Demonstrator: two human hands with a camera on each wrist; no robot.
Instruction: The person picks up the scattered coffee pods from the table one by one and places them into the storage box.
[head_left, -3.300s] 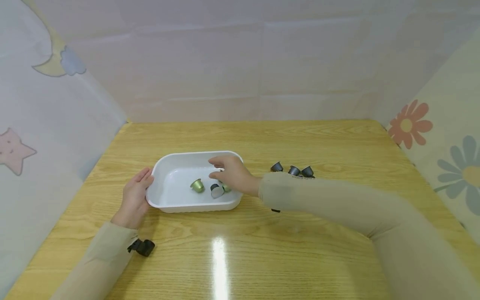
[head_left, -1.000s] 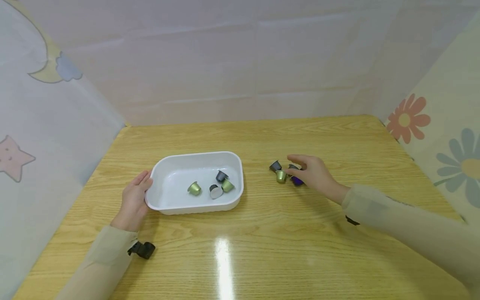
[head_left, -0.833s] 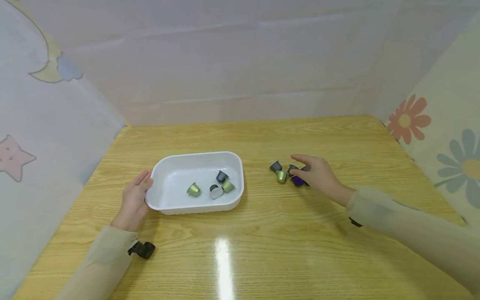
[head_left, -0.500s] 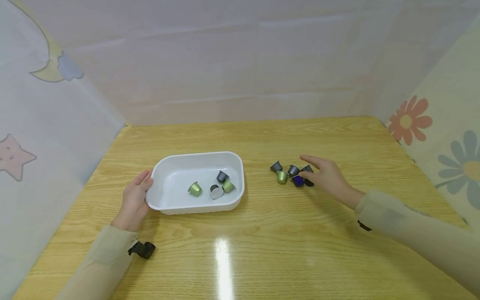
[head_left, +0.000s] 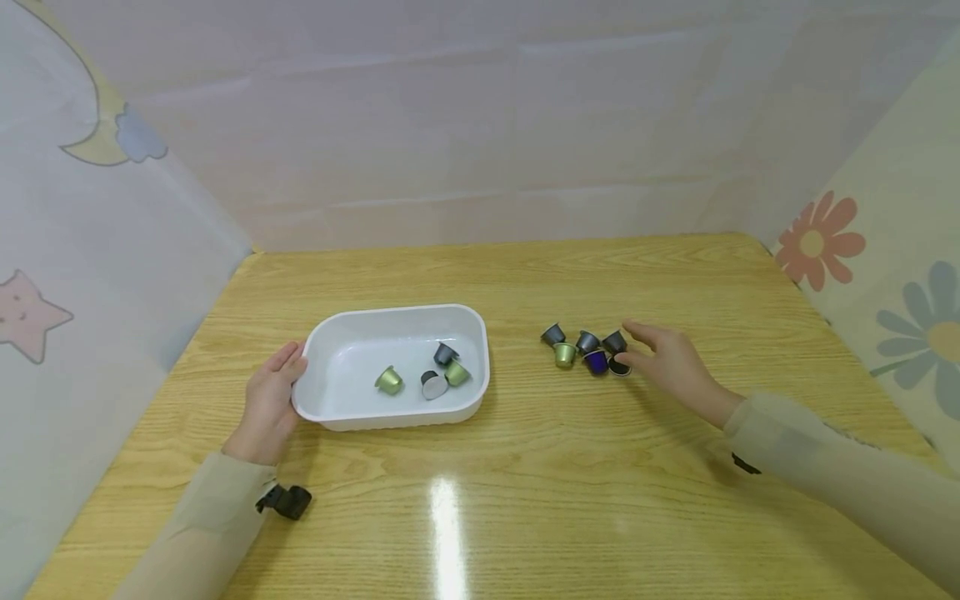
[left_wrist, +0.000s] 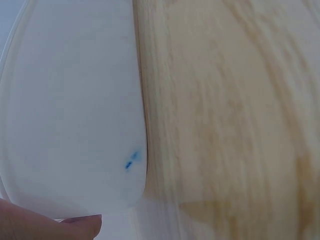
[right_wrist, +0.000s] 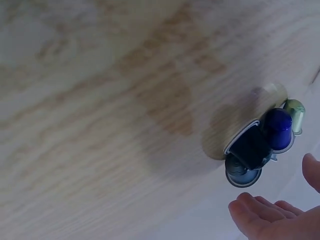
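My left hand point(head_left: 267, 406) grips the left end of a white tray point(head_left: 390, 421), thumb at the rim; a bit of that hand shows at the bottom of the left wrist view. Inside the tray lie two green capsules, a dark one and one with a pale lid point(head_left: 434, 387). My right hand point(head_left: 678, 372) is beside a cluster of capsules, thumb and fingers apart, holding nothing. Nearest to it are a black capsule point(head_left: 619, 365) and a grey capsule point(head_left: 615, 342). A purple capsule point(head_left: 596, 362) and a green capsule point(head_left: 565, 356) lie further left. Whether the thumb touches the black capsule cannot be told.
Two more grey capsules, one at the cluster's left point(head_left: 553, 335) and one in its middle point(head_left: 588, 342), lie on the wooden table point(head_left: 600, 517). Pale patterned sheets point(head_left: 405, 125) stand behind the table and along both sides. A black strap-on device point(head_left: 285, 501) is at the left wrist.
From above the tray, my right hand has moved right to the cluster, then along it to its right end. A dark capsule now shows uncovered in the tray. My left hand keeps its grip.
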